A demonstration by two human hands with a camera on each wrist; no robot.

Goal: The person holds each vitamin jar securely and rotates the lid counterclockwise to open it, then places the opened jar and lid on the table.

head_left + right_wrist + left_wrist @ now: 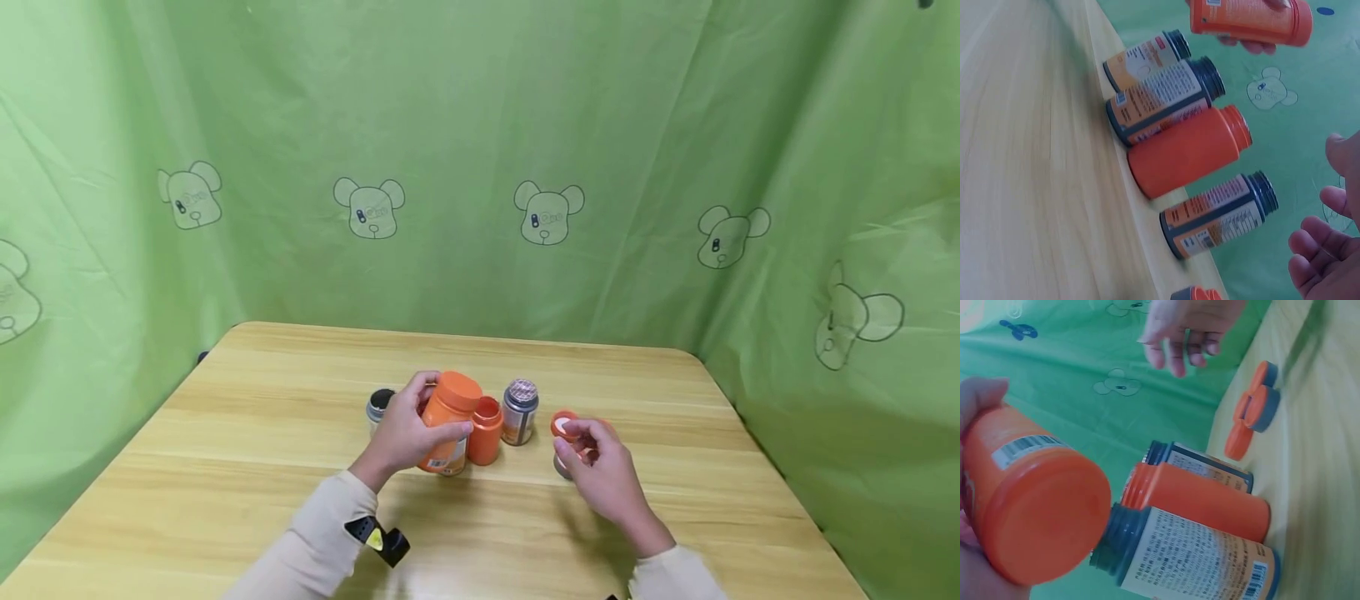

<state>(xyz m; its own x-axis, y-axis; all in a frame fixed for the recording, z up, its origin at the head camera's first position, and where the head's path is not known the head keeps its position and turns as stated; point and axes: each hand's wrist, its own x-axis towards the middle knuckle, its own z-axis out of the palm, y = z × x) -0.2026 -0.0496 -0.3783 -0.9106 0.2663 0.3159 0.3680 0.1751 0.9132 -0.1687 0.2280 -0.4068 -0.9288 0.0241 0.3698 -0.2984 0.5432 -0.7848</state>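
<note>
My left hand grips an orange bottle with its orange lid on, tilted and raised above the table. In the left wrist view, that bottle's base faces the camera. Below and beside it stand an open orange bottle and several grey bottles with labels, one to its right. Over the loose caps at the right hovers my right hand, fingers loosely bent and holding nothing. It partly hides the caps in the head view; the left wrist view shows them lying apart from the hand.
The bottles stand in a row on a wood-grain table, one grey bottle partly behind my left hand. A green curtain printed with bear heads surrounds the table's back and sides.
</note>
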